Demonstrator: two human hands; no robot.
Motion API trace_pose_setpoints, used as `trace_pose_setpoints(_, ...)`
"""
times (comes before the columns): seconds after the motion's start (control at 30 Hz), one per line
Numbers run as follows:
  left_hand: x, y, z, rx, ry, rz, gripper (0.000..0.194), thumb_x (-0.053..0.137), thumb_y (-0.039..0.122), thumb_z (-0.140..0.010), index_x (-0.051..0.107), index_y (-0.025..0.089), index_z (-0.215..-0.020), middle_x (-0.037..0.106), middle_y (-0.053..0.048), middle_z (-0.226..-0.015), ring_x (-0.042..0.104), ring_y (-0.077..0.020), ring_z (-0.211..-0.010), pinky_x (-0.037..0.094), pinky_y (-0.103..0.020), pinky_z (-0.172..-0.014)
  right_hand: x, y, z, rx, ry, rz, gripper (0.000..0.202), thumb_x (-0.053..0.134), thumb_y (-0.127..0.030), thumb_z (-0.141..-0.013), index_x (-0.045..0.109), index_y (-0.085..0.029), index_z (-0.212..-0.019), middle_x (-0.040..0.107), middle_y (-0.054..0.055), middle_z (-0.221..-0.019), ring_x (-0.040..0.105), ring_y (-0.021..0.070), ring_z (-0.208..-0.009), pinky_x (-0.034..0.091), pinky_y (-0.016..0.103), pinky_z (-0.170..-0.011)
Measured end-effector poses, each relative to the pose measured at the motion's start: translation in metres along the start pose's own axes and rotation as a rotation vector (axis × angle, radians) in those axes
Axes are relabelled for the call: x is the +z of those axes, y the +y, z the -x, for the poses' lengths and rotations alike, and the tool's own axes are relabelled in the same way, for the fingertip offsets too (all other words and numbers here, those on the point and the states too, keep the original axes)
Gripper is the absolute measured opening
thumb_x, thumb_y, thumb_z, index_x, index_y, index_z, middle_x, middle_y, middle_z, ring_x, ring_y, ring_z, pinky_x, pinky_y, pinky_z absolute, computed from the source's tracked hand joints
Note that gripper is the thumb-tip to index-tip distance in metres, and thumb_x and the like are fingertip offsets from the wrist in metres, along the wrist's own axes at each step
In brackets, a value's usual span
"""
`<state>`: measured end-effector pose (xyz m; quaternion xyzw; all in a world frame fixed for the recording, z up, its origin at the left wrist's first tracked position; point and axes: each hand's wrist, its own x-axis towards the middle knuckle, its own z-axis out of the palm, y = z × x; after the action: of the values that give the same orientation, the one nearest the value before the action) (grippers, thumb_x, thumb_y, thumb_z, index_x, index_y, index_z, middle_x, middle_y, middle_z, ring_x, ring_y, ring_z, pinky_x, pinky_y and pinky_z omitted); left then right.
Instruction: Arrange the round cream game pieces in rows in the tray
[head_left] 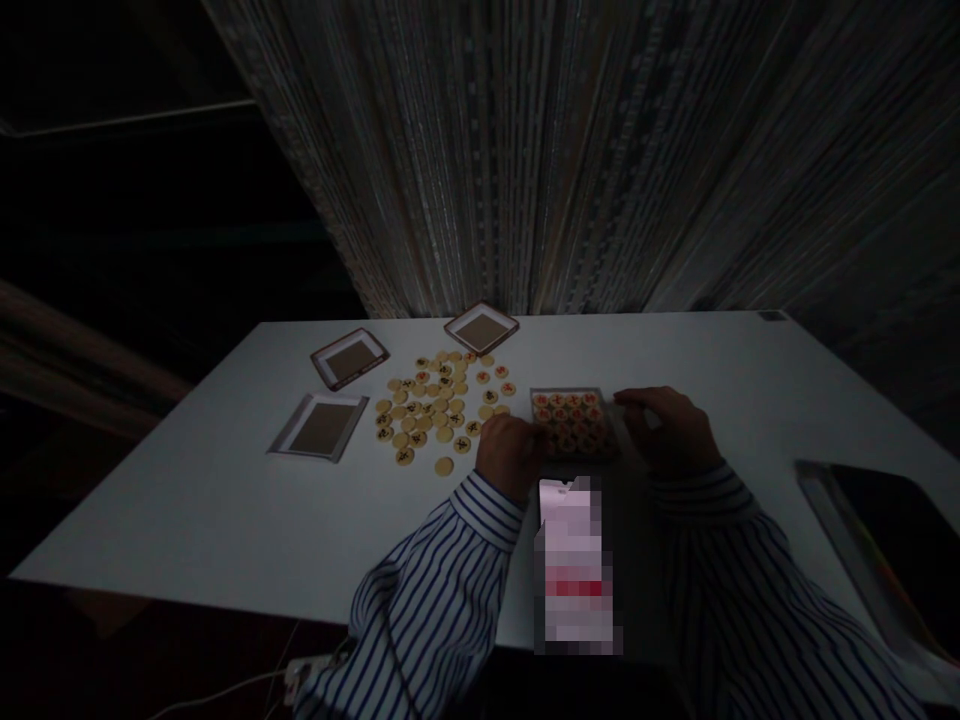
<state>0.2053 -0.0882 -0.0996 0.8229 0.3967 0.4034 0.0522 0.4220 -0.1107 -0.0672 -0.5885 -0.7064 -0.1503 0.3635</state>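
Note:
A shallow box (574, 452) stands near the middle of the table, filled with rows of round Chinese chess pieces (574, 413) marked in red and, nearer me, in darker characters. My left hand (514, 452) is closed, with its fingers curled over the box's left near side; whatever it pinches is too dark to make out. Just beyond the box's right side is my right hand (673, 430), its thumb and index finger apart and nothing visible between them. Left of the box, several loose Chinese chess pieces (441, 405) are spread out, some face up with black or red characters, others showing plain wood.
Three open trays or lids (322, 428) lie around the loose pieces on the white table (225, 500). A lit phone (574, 570) rests close to me between my forearms. At right, a dark flat device (900, 540) lies on something pale. A striped curtain (487, 150) hangs behind.

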Motion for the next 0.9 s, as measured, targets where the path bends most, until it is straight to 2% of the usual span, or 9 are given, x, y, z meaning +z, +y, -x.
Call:
trace_pose_setpoints(0.23,-0.017,0.004,0.001,0.009,0.08,0.039,0.007,0.057,0.015,-0.076,0.063,0.018,-0.079,0.065,-0.003,-0.072,0.058,-0.0166,-0.074,0.046,-0.033,-0.074,-0.001,-0.006,-0.005,-0.051,0.053,-0.067,0.022,0.043,-0.022,-0.078,0.065,-0.019,-0.076,0.069,0.005,-0.073,0.063,0.018,-0.067,0.047,0.032,-0.063)
trace_pose_setpoints(0.43,-0.045,-0.007,0.006,-0.09,0.098,0.031,0.008,0.058,0.017,-0.077,0.064,0.018,-0.082,0.066,-0.005,-0.076,0.059,-0.017,-0.076,0.047,-0.033,-0.074,-0.004,-0.016,-0.014,-0.084,-0.05,-0.096,0.023,0.043,-0.026,-0.079,0.066,-0.02,-0.08,0.07,0.005,-0.076,0.063,0.0183,-0.071,0.046,0.032,-0.064)
trace_pose_setpoints(0.57,-0.063,-0.025,0.011,-0.163,0.08,-0.038,0.009,0.059,0.019,-0.076,0.064,0.018,-0.084,0.067,-0.005,-0.079,0.059,-0.018,-0.079,0.047,-0.035,-0.075,-0.004,-0.027,-0.021,-0.158,-0.158,-0.092,0.023,0.044,-0.026,-0.08,0.066,-0.018,-0.083,0.07,0.006,-0.079,0.062,0.0192,-0.074,0.045,0.032,-0.066)
trace_pose_setpoints(0.67,-0.07,-0.037,0.014,-0.184,0.048,-0.11,0.014,0.06,0.02,-0.075,0.064,0.018,-0.089,0.068,-0.005,-0.083,0.059,-0.0199,-0.083,0.047,-0.037,-0.078,-0.001,-0.037,-0.027,-0.179,-0.288,-0.03,0.023,0.045,-0.025,-0.08,0.067,-0.018,-0.086,0.07,0.007,-0.083,0.062,0.0196,-0.076,0.042,0.031,-0.067)
trace_pose_setpoints(0.8,-0.07,-0.045,0.016,-0.179,-0.032,-0.185,0.023,0.062,0.02,-0.072,0.063,0.018,-0.095,0.068,-0.006,-0.087,0.058,-0.0224,-0.087,0.045,-0.041,-0.081,0.004,-0.05,-0.035,-0.203,-0.46,0.044,0.026,0.046,-0.025,-0.081,0.066,-0.019,-0.096,0.069,0.007,-0.09,0.06,0.0196,-0.082,0.039,0.03,-0.067)
trace_pose_setpoints(0.9,-0.067,-0.045,0.015,-0.174,-0.087,-0.23,0.028,0.062,0.02,-0.071,0.061,0.018,-0.099,0.067,-0.007,-0.09,0.057,-0.0236,-0.09,0.044,-0.043,-0.084,0.008,-0.061,-0.039,-0.243,-0.516,0.025,0.027,0.046,-0.025,-0.08,0.065,-0.02,-0.099,0.069,0.006,-0.09,0.061,0.0197,-0.083,0.038,0.03,-0.066)
